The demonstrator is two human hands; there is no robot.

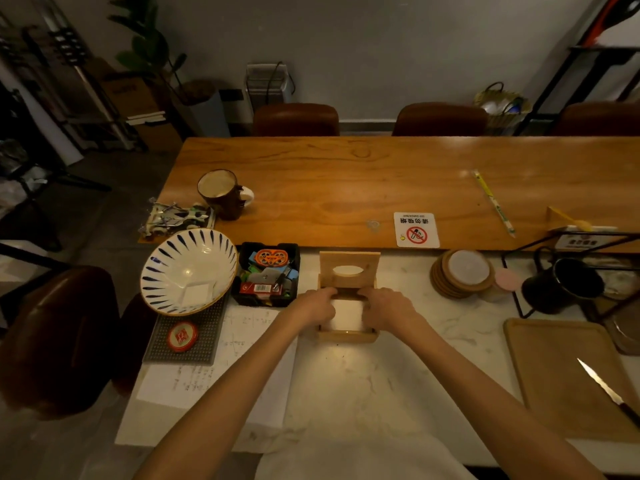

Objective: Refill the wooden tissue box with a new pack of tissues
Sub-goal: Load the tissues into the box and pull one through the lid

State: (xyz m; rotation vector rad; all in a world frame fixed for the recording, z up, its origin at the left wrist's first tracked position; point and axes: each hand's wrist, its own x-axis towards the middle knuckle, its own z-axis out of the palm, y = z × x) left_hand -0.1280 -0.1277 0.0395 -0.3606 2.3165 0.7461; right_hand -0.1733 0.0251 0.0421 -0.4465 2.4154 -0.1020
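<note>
Fingers of both hands [317, 306] [388, 306] curl around the tissue pack [347, 315] inside the open wooden box [346, 336].

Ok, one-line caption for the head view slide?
Both hands, left hand and right hand, reach into the open wooden tissue box, its lid raised.

The scene is seen through a single wide-angle camera worn on the person's head, aimed forward and steeply down, so that both bare forearms are shown reaching away from the bottom edge over the near, pale table [398, 372]. The near surface is viewed closely from above, while the wooden table [346, 188] beyond it, the chairs [296, 119] and the grey wall [363, 46] are taken in farther off. Straight lines are bent toward the frame edges by the lens.
</note>
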